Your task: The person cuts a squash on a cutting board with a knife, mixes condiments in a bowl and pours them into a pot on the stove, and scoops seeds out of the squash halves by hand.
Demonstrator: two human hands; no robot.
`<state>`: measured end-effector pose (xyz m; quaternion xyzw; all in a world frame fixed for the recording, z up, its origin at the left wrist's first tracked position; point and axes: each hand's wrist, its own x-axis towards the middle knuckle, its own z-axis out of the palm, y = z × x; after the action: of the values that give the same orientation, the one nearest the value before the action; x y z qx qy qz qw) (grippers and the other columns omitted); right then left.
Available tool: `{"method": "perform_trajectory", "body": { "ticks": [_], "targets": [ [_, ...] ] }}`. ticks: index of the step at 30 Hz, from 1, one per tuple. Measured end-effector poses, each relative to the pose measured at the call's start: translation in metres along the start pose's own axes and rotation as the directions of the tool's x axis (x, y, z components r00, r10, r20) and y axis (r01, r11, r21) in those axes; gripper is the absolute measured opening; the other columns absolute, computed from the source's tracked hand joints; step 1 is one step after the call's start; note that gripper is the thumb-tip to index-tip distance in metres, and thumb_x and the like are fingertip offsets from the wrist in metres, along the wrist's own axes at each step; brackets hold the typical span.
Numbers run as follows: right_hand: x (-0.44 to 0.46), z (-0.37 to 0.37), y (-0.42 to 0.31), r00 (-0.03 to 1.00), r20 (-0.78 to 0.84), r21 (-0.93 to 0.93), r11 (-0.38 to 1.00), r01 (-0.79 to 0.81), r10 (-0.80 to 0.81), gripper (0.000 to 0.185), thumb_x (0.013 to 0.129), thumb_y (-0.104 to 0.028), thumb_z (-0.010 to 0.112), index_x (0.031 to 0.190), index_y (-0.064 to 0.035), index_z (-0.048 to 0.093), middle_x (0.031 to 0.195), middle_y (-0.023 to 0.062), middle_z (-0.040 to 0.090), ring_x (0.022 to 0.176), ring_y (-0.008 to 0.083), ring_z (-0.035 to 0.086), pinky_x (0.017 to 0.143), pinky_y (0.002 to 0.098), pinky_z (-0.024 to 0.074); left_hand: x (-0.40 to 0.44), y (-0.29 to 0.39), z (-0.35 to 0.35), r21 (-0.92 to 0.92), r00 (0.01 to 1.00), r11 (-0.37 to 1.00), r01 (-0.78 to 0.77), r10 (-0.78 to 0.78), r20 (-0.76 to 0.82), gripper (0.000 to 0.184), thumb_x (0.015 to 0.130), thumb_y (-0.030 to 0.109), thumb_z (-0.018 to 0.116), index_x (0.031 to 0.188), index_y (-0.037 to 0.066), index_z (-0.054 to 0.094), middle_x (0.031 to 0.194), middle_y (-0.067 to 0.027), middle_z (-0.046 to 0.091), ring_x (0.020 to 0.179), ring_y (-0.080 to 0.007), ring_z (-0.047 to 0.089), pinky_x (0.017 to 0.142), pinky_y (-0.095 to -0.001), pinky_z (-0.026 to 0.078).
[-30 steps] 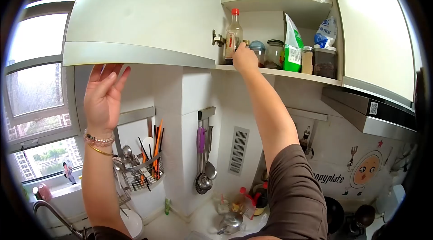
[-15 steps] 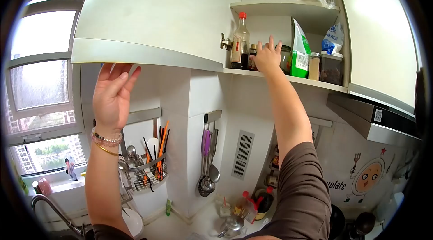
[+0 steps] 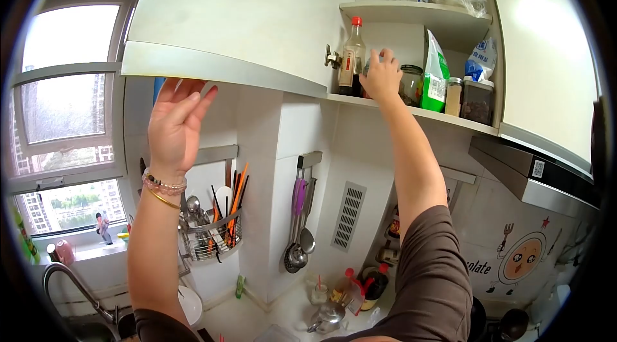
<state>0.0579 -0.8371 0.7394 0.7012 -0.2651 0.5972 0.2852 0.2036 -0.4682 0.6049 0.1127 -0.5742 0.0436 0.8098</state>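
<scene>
My right hand (image 3: pixel 384 75) is inside the open wall cabinet, its fingers bent around a small jar (image 3: pixel 367 68) that it mostly covers. Left of it stands a bottle of dark sauce (image 3: pixel 350 62) with a red cap. On its right are a glass jar (image 3: pixel 410 85) with a dark lid and a green-and-white bag (image 3: pixel 436 78). My left hand (image 3: pixel 177 120) is raised, palm towards me, below the cabinet door (image 3: pixel 238 27). Its fingers are stretched out, with the tips at the door's lower edge; whether they press on it is unclear.
A spice jar (image 3: pixel 453 96) and a dark-filled container (image 3: pixel 477 101) stand farther right on the shelf. A range hood (image 3: pixel 546 181) juts out at the right. Below are a utensil basket (image 3: pixel 215 239), hanging ladles (image 3: pixel 299 226) and bottles (image 3: pixel 373 290) on the counter.
My right hand has moved left onto the small jar, and its spread fingers have bent around it. The whole view has shifted slightly; my left hand remains at the door's lower edge.
</scene>
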Motion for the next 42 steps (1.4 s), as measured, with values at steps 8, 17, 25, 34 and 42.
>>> {"method": "perform_trajectory", "body": {
  "ticks": [8, 17, 25, 34, 42],
  "targets": [
    [-0.026, -0.041, -0.024, 0.885, -0.463, 0.496, 0.842, 0.212, 0.05, 0.074, 0.069, -0.018, 0.077, 0.133, -0.0096, 0.042, 0.13, 0.0177, 0.033, 0.118, 0.0378, 0.037, 0.096, 0.0459, 0.0414, -0.001, 0.009, 0.0, -0.17, 0.993, 0.979, 0.113, -0.117, -0.014, 0.047, 0.086, -0.006, 0.049, 0.13, 0.008, 0.047, 0.13, -0.0109, 0.051, 0.124, -0.0272, 0.047, 0.105, -0.0498, 0.04],
    [-0.262, -0.148, -0.119, 0.928, -0.083, 0.987, 0.102, 0.128, -0.364, 0.084, 0.07, -0.018, 0.08, 0.139, -0.0034, 0.034, 0.135, 0.0208, 0.038, 0.125, 0.0345, 0.042, 0.105, 0.0409, 0.0361, -0.185, -0.013, 0.049, 0.526, 0.885, 0.777, 0.345, -0.457, 0.095, 0.112, 0.072, 0.001, 0.078, 0.151, 0.012, -0.001, 0.141, -0.0138, 0.038, 0.134, -0.0269, 0.036, 0.104, -0.0452, 0.04],
    [-0.415, -0.169, -0.153, 0.54, 0.365, 0.898, 0.135, -0.418, -0.759, 0.088, 0.074, -0.043, 0.078, 0.138, 0.001, 0.035, 0.132, 0.0256, 0.045, 0.121, 0.0376, 0.049, 0.101, 0.041, 0.0413, -0.388, 0.026, 0.019, 0.905, 0.857, 0.145, 0.401, -0.409, -0.314, 0.095, 0.065, 0.02, 0.083, 0.14, -0.002, 0.029, 0.125, -0.0232, 0.049, 0.109, -0.0363, 0.054, 0.092, -0.042, 0.045],
    [-0.511, -0.207, -0.198, 0.352, 0.288, 0.818, 0.038, -0.574, -0.891, 0.073, 0.07, -0.031, 0.081, 0.126, -0.0032, 0.046, 0.111, 0.0184, 0.062, 0.098, 0.0397, 0.061, 0.085, 0.043, 0.0495, -0.477, 0.106, 0.019, 0.915, 0.763, -0.239, 0.326, -0.505, -0.404, 0.086, 0.061, 0.022, 0.082, 0.131, -0.005, 0.038, 0.121, -0.0227, 0.053, 0.113, -0.0378, 0.052, 0.096, -0.0429, 0.043],
    [-0.548, -0.212, -0.205, 0.209, -0.066, 0.862, -0.161, -0.48, -0.976, 0.074, 0.065, -0.014, 0.083, 0.13, -0.0164, 0.048, 0.146, 0.011, 0.03, 0.122, 0.0409, 0.044, 0.098, 0.0445, 0.0433, -0.498, 0.15, 0.014, 0.622, 0.329, -0.071, 0.779, -0.799, -0.503, 0.091, 0.06, 0.02, 0.084, 0.135, 0.002, 0.037, 0.111, -0.0195, 0.055, 0.107, -0.0351, 0.056, 0.091, -0.0403, 0.046]
  ]
}}
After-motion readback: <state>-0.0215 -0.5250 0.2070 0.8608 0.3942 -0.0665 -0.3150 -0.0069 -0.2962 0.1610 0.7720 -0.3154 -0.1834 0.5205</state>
